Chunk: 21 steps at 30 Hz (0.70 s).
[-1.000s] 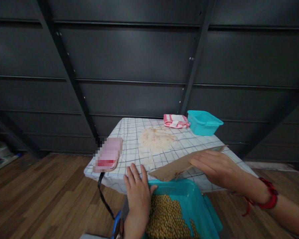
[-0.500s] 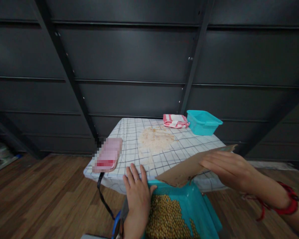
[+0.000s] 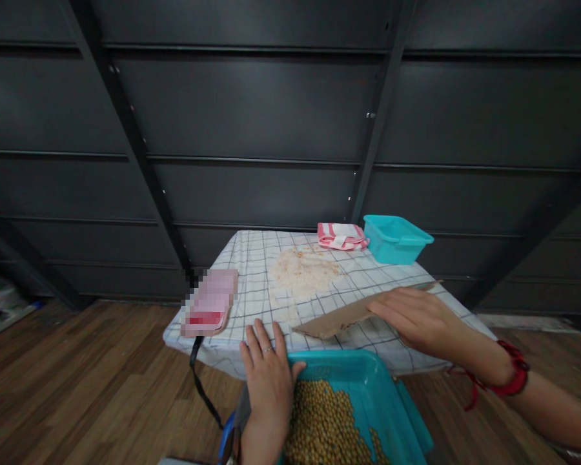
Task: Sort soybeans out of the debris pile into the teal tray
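Note:
My left hand (image 3: 267, 374) grips the near left rim of a teal tray (image 3: 368, 381), fingers closed over the edge. The tray holds a heap of tan beans (image 3: 324, 426) and sits just below the near edge of the table. My right hand (image 3: 416, 320) holds a long strip of brown cardboard (image 3: 339, 320), fingers flat on top, thumb hidden. The cardboard lies low over the checked tablecloth (image 3: 256, 271), angled toward the tray's far rim.
A patch of pale crumbs (image 3: 303, 271) is spread mid-table. At the far edge lie a folded pink-and-white cloth (image 3: 341, 235) and a small teal tub (image 3: 396, 239). A pink pouch (image 3: 210, 302) with a black strap hangs at the left corner. Dark panelled wall behind; wooden floor around.
My right hand swung the cardboard out to the right and up over the tray, then brought it back left and down onto the cloth. My left hand stayed on the tray.

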Each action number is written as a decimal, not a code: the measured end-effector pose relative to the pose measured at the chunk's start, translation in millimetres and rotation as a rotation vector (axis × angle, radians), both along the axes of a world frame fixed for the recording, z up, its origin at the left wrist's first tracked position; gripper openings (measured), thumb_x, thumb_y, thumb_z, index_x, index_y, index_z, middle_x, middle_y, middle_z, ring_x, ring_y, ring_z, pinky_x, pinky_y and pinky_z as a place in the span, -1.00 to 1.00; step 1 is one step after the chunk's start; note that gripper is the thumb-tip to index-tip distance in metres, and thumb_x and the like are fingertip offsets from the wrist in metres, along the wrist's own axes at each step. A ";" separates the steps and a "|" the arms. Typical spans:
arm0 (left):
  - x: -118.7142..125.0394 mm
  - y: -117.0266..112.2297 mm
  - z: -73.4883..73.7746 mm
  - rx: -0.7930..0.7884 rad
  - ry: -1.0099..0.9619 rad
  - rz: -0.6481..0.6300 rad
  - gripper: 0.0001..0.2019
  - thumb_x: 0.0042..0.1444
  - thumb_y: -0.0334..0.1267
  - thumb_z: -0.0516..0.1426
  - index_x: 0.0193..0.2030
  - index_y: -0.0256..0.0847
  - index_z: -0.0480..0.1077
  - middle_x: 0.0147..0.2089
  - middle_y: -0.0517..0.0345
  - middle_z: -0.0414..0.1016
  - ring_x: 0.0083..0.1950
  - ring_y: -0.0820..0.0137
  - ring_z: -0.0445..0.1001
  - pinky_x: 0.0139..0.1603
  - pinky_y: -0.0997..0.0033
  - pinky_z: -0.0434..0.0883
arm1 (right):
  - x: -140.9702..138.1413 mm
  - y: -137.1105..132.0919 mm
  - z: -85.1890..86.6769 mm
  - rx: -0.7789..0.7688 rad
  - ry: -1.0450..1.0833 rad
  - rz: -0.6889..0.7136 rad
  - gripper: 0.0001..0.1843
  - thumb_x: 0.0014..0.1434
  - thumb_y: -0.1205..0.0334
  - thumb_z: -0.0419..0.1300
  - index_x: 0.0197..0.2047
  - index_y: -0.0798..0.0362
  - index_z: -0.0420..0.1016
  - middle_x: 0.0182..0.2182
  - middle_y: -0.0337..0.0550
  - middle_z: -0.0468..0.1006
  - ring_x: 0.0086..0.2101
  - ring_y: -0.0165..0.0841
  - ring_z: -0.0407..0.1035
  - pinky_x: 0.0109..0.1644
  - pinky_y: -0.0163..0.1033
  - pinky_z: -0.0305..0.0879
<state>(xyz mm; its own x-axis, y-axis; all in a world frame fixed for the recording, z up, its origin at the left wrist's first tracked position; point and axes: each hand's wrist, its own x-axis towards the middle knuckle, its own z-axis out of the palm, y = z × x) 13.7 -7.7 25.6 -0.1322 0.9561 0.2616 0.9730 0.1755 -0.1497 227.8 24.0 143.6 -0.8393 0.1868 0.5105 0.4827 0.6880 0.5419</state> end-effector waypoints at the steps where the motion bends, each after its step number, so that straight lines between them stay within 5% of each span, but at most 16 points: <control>1: -0.2 0.0 0.3 -0.003 -0.006 -0.001 -0.29 -0.12 0.04 0.10 0.14 -0.32 0.11 0.20 -0.37 0.09 0.20 -0.09 0.07 0.11 -0.04 0.15 | -0.4 1.3 -1.2 0.004 -0.001 -0.004 -0.69 0.14 0.53 -0.17 -0.32 0.16 0.37 -0.47 -0.12 0.50 -0.44 -0.42 0.36 -0.35 -0.29 0.31; 8: -1.0 -0.2 -1.9 0.020 -0.010 -0.006 -0.25 -0.14 0.05 0.12 0.15 -0.37 0.09 0.20 -0.38 0.08 0.19 -0.08 0.08 0.11 -0.03 0.16 | 1.1 4.6 -5.5 0.067 0.043 -0.006 -0.72 0.09 0.56 -0.15 -0.29 0.22 0.35 -0.46 -0.07 0.50 -0.42 -0.38 0.35 -0.32 -0.26 0.30; 16: -3.0 0.5 -2.9 0.038 -0.009 -0.004 -0.21 -0.16 0.03 0.14 0.13 -0.51 0.09 0.20 -0.35 0.09 0.20 -0.05 0.09 0.12 0.01 0.18 | -8.6 -26.0 -8.8 -0.276 0.079 -0.056 -0.68 0.21 0.40 -0.22 -0.35 0.08 0.33 -0.53 -0.21 0.45 -0.53 -0.45 0.28 -0.46 -0.34 0.20; 21: -4.2 0.4 -3.9 0.024 -0.018 -0.003 -0.21 -0.15 0.03 0.13 0.13 -0.53 0.08 0.20 -0.38 0.06 0.21 -0.06 0.06 0.13 -0.01 0.16 | -22.3 -13.5 -23.5 -0.051 0.007 -0.089 -0.62 0.19 0.43 -0.26 -0.33 0.14 0.37 -0.52 -0.14 0.46 -0.52 -0.43 0.28 -0.44 -0.31 0.19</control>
